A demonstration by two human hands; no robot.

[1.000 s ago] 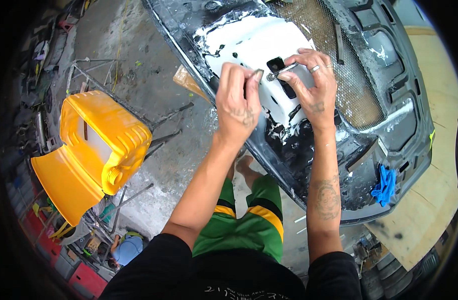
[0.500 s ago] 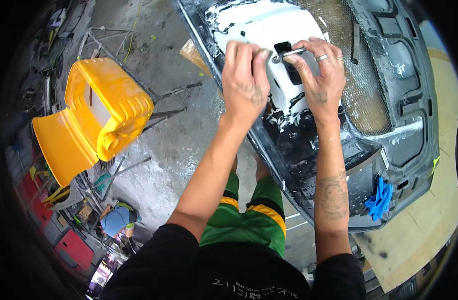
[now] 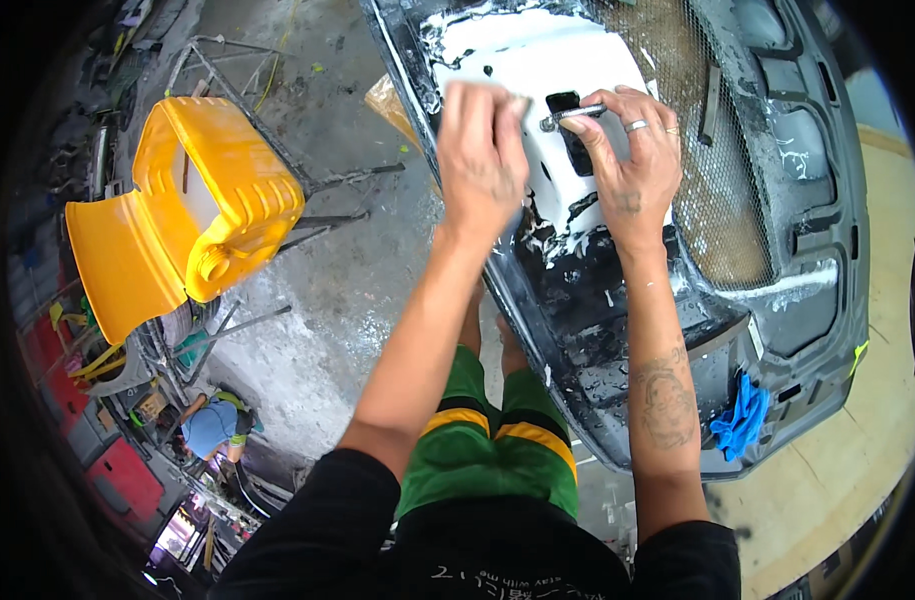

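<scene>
In my right hand (image 3: 639, 165) is a short dark metal tool with a round head (image 3: 577, 116), pinched between thumb and fingers, its head pointing left. My left hand (image 3: 480, 165) hovers just left of that head, fingers curled in toward the thumb. Motion blurs its fingertips, and whatever they may pinch cannot be made out. Below both hands lies a large dark vehicle panel (image 3: 617, 290), like a hood. A glossy white patch (image 3: 537, 45) covers its middle, with ragged black edges. Between my hands, a black slot-like opening (image 3: 580, 155) shows in the white.
Mesh (image 3: 742, 200) fills an opening on the panel's right. A crumpled blue glove (image 3: 741, 418) lies near its lower edge. To the left, a cut-open yellow jerrycan (image 3: 232, 200) sits on a metal stand (image 3: 347, 178). Another person (image 3: 213, 424) bends among clutter at lower left.
My left hand has shifted slightly left and is more blurred. The tool in my right hand stays in nearly the same place. The whole view has swung a little.
</scene>
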